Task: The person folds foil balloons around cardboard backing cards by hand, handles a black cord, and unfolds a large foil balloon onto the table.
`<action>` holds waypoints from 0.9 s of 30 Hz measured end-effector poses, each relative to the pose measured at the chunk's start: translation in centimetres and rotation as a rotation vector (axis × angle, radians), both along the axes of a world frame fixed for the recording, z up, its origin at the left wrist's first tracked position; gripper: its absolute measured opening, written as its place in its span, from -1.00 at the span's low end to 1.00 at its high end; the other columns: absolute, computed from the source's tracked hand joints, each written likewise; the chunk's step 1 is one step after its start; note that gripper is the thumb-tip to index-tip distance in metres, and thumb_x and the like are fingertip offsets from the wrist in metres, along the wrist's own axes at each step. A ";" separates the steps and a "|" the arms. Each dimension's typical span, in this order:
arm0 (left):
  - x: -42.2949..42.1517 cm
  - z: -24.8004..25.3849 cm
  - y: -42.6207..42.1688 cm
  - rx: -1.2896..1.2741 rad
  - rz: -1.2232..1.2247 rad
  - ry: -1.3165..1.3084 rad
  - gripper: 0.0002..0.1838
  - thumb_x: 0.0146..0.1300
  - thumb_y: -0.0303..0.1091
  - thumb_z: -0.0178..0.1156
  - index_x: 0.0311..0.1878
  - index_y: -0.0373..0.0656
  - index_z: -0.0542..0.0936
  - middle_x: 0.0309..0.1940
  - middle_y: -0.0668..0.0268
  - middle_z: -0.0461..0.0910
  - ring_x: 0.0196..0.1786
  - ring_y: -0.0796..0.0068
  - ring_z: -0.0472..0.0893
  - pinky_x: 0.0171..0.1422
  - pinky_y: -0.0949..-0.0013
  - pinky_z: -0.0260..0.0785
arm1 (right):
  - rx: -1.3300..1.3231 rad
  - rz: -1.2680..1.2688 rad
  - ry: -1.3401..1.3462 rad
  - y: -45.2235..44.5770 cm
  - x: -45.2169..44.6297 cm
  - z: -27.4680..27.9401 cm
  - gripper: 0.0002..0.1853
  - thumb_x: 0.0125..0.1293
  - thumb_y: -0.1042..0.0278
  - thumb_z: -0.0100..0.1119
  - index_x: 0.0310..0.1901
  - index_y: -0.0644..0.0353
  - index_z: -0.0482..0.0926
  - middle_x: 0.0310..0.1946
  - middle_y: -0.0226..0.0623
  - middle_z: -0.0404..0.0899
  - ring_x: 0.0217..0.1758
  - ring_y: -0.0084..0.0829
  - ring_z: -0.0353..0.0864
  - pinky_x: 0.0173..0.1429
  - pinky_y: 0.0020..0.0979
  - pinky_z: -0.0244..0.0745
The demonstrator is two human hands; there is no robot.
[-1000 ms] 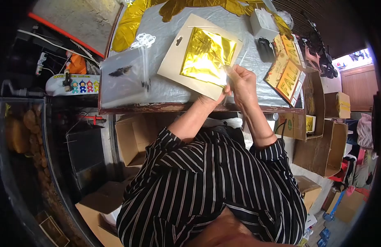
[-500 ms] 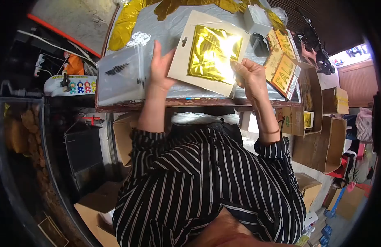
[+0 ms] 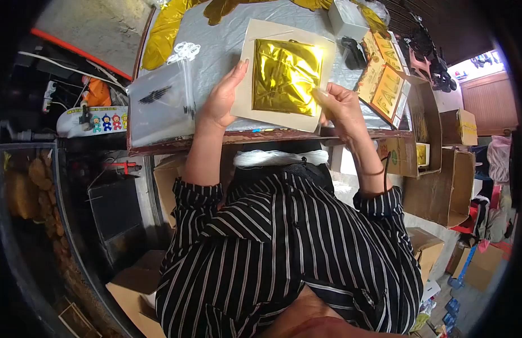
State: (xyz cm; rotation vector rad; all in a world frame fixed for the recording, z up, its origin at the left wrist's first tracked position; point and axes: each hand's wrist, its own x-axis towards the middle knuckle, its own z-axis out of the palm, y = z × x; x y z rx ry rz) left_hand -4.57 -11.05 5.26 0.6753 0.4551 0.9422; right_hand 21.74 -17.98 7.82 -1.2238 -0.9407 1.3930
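Observation:
A shiny gold foil packet lies against a beige backing card, which is held up above the near edge of the table. My right hand pinches the lower right side, with the thumb on the foil and fingers partly hidden behind the card. Along the left edge, my left hand grips the card, its fingertips partly out of sight. Left of it are clear plastic bags with black marks and a bundle of white string.
Printed "FALL" cards, a black object and a white box lie at the table's right. Gold foil runs along the far left side. Cardboard boxes stand beside the table.
My left hand has come in from beside the card to its left edge. The card has turned more upright and shifted slightly left, and its hanging slot no longer shows.

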 end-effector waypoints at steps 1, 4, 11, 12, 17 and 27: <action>0.0 0.0 -0.3 -0.003 0.002 -0.002 -0.48 0.67 -0.11 -0.15 0.51 -0.21 0.30 0.37 0.24 0.47 0.36 0.40 0.52 0.43 0.25 0.41 | -0.040 0.098 -0.011 -0.1 0.5 0.3 -0.85 0.38 0.37 0.38 -0.20 0.28 0.69 -0.50 -0.43 0.66 -0.66 -0.70 0.48 -0.58 -0.66 0.32; 0.4 0.3 -1.1 0.017 -0.023 0.031 -0.42 0.65 -0.09 -0.10 0.54 -0.25 0.26 0.42 0.24 0.43 0.41 0.42 0.46 0.47 0.28 0.34 | -0.113 0.246 -0.049 -0.2 1.5 0.3 -0.85 0.34 0.44 0.40 -0.13 0.31 0.69 -0.49 -0.40 0.68 -0.64 -0.67 0.54 -0.56 -0.67 0.38; 0.7 -0.7 -2.5 -0.033 0.149 0.152 -0.39 0.65 -0.07 -0.10 0.56 -0.30 0.21 0.46 0.20 0.37 0.44 0.40 0.41 0.50 0.29 0.29 | -0.086 0.172 -0.005 -0.5 0.9 -1.5 -0.88 0.31 0.42 0.45 -0.26 0.29 0.74 -0.49 -0.38 0.70 -0.66 -0.72 0.45 -0.58 -0.67 0.29; 0.7 -0.7 -2.6 -0.060 0.213 0.182 -0.39 0.65 -0.08 -0.10 0.56 -0.30 0.21 0.45 0.19 0.38 0.44 0.40 0.41 0.49 0.30 0.30 | -0.081 0.150 0.036 -0.5 0.6 -1.6 -0.87 0.29 0.40 0.47 -0.31 0.28 0.74 -0.51 -0.39 0.69 -0.67 -0.74 0.42 -0.58 -0.66 0.27; -0.9 -1.2 -4.3 0.014 0.144 0.117 -0.42 0.55 -0.30 0.13 0.52 -0.29 0.26 0.30 0.26 0.48 0.30 0.48 0.49 0.40 0.31 0.36 | -0.066 0.154 -0.080 -1.4 -0.4 -1.0 -0.82 0.33 0.35 0.45 -0.34 0.28 0.71 -0.57 -0.47 0.63 -0.67 -0.76 0.41 -0.59 -0.66 0.26; -2.1 -2.3 -4.8 0.124 0.160 0.423 -0.51 0.47 -0.46 0.19 0.42 -0.22 0.40 0.21 0.28 0.57 0.22 0.47 0.56 0.34 0.31 0.42 | -0.061 0.179 -0.253 0.9 -1.1 -2.0 -0.75 0.29 0.29 0.51 -0.39 0.24 0.66 -0.64 -0.52 0.55 -0.70 -0.75 0.35 -0.62 -0.62 0.25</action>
